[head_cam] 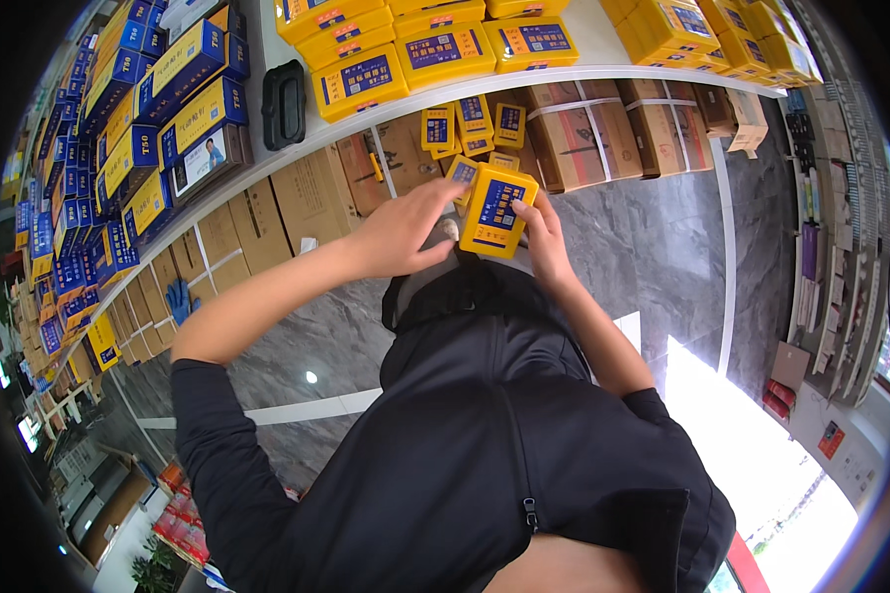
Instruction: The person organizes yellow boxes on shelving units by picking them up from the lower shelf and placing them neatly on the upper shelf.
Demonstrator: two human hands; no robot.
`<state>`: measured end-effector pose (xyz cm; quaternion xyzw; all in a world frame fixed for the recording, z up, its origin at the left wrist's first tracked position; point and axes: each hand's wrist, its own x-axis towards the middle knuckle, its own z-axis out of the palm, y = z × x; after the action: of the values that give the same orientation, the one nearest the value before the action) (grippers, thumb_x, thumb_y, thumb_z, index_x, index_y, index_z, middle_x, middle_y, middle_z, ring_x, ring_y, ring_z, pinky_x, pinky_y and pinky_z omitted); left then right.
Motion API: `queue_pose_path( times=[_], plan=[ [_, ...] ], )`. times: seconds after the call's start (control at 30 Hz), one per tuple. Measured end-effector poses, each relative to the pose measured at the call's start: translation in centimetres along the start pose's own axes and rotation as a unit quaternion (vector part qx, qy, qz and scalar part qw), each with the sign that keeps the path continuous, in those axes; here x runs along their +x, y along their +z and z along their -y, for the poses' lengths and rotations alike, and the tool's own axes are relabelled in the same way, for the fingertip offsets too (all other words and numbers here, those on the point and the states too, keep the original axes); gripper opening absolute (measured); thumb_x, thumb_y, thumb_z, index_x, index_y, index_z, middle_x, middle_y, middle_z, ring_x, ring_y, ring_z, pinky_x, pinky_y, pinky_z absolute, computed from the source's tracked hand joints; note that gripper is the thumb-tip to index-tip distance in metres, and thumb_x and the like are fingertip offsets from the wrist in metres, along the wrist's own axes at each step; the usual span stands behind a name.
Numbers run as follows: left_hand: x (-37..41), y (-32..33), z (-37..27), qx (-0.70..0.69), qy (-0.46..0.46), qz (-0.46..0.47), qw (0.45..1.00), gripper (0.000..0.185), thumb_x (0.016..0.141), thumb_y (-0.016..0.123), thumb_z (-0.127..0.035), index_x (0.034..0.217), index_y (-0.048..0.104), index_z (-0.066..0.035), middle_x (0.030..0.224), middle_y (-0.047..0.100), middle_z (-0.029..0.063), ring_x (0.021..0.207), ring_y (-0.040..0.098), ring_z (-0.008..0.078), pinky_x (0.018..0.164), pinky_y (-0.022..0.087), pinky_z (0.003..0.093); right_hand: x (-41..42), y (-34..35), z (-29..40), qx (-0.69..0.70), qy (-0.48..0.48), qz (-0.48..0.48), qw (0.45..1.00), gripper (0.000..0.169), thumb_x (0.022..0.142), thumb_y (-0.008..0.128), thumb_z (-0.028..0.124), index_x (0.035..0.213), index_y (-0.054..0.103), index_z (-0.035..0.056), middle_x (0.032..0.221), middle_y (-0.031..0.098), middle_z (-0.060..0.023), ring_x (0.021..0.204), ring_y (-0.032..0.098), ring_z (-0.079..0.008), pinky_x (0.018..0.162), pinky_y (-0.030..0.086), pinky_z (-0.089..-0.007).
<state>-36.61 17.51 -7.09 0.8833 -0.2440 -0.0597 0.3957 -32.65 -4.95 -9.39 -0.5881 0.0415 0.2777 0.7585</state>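
In front of my body, my right hand point(547, 237) grips a yellow plastic box point(495, 210) with a dark blue printed label by its right edge, the thumb resting on its face. The box is tilted, label towards me. To its left, my left hand point(408, 228) has thumb and fingers spread and nothing between them. Its blurred fingertips overlap a small yellow box point(461, 172) lower down; whether they touch it I cannot tell. More small yellow boxes point(475, 122) lie in a group on the cartons below the shelf.
Above runs a white shelf point(371, 111) with stacked yellow boxes point(445, 55), a black plastic tray point(283, 105) and blue-and-yellow cartons point(204, 111). Strapped cardboard cartons point(586, 133) stand beneath it on the grey tiled floor point(623, 244). A blue glove point(182, 300) hangs by the cartons at left.
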Motion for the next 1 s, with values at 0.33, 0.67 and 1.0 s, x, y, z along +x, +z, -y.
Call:
queue_pose_path(
  times=[0.33,0.67,1.0],
  plan=[
    [7.2,2.7,-6.3,-0.028,-0.151,-0.171,0.973,0.098,0.063,0.08,-0.025,0.14,0.022,-0.005,0.133,0.04,0.0214,0.12,0.045,0.038,0.096,0.042,0.0399,1.1,-0.5,2.6,0.071,-0.035,-0.062,0.995,0.028,0.091,0.052,0.016,0.115,0.048,0.0032,0.104,0.058,-0.0043,0.096,0.055,-0.0118,0.084,0.044,-0.025],
    [17.4,5.2,-7.4,-0.049,-0.188,-0.246,0.95,0.086,0.062,0.076,-0.014,0.136,0.034,-0.004,0.122,0.052,0.0193,0.11,0.055,0.0328,0.092,0.044,0.0373,6.0,-10.5,9.5,-0.058,-0.056,0.052,0.995,0.033,0.086,0.064,0.013,0.108,0.047,-0.0021,0.101,0.06,-0.0085,0.093,0.058,-0.0115,0.079,0.048,-0.026],
    [32.3,3.0,-16.3,0.078,-0.06,-0.275,0.957,0.082,0.061,0.075,-0.013,0.134,0.039,-0.009,0.123,0.052,0.0154,0.108,0.055,0.0316,0.089,0.046,0.0396,7.9,-21.9,24.3,-0.035,-0.164,0.145,0.975,0.057,0.086,0.06,0.004,0.136,0.034,0.0012,0.12,0.054,-0.0117,0.111,0.051,-0.0146,0.095,0.04,-0.0285]
  ],
)
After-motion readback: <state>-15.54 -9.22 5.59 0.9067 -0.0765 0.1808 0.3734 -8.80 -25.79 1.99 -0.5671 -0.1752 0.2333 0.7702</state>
